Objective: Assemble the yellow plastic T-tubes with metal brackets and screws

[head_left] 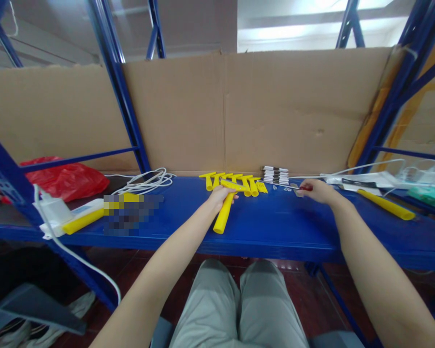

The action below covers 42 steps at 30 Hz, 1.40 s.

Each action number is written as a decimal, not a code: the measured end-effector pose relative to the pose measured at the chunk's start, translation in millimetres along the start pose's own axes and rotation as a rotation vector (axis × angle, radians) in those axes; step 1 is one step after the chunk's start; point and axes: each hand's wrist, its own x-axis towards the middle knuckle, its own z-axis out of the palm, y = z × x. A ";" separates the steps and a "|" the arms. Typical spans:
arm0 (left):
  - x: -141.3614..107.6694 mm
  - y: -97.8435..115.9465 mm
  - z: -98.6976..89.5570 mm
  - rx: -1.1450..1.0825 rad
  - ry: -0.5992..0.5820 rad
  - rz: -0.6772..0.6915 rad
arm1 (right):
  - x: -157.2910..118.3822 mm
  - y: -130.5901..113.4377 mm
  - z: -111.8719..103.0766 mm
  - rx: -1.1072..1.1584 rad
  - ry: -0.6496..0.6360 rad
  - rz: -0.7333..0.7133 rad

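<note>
Two bare hands above blue desk (286,224). Left hand (223,194) closed around yellow T-shaped tool (223,215), crosspiece toward back edge, round handle pointing to front edge. Right hand (313,189) near back edge, right of middle, fingertips pinched on small red object (305,187); its exact kind too small to tell. Along back edge, row of similar yellow T-shaped pieces (246,186), then stack of white packs (274,175). Yellow tube (387,205) lies toward right end; coiled white cable (148,181) near back edge, left part.
</note>
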 end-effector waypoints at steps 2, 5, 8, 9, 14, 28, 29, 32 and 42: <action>-0.1 0.1 0.3 0.021 0.013 0.006 | -0.8 -10.6 -1.6 0.119 -0.028 -0.041; 1.4 0.4 -0.4 0.067 0.023 0.018 | -2.7 -29.8 -3.0 0.219 -0.027 -0.146; 3.9 0.3 -1.8 0.097 0.016 0.031 | -4.7 -43.5 -3.1 0.185 -0.005 -0.187; 4.6 0.1 -2.1 0.103 0.014 0.034 | -5.2 -46.1 -3.1 0.166 -0.003 -0.190; 4.5 -0.1 -1.5 0.125 0.016 0.041 | -7.2 -51.6 -5.4 0.079 -0.011 -0.179; -0.1 1.4 0.6 0.113 0.020 0.036 | -4.3 -52.5 -0.3 -0.014 0.008 -0.194; -1.1 2.1 1.0 0.113 0.021 0.033 | -4.2 -52.4 -0.3 -0.016 0.004 -0.190; -4.6 4.0 2.5 0.122 0.030 0.034 | -4.3 -52.9 -0.5 -0.025 -0.002 -0.180; -9.0 5.1 4.7 0.137 0.044 0.049 | -5.1 -57.0 -2.8 -0.033 0.022 -0.204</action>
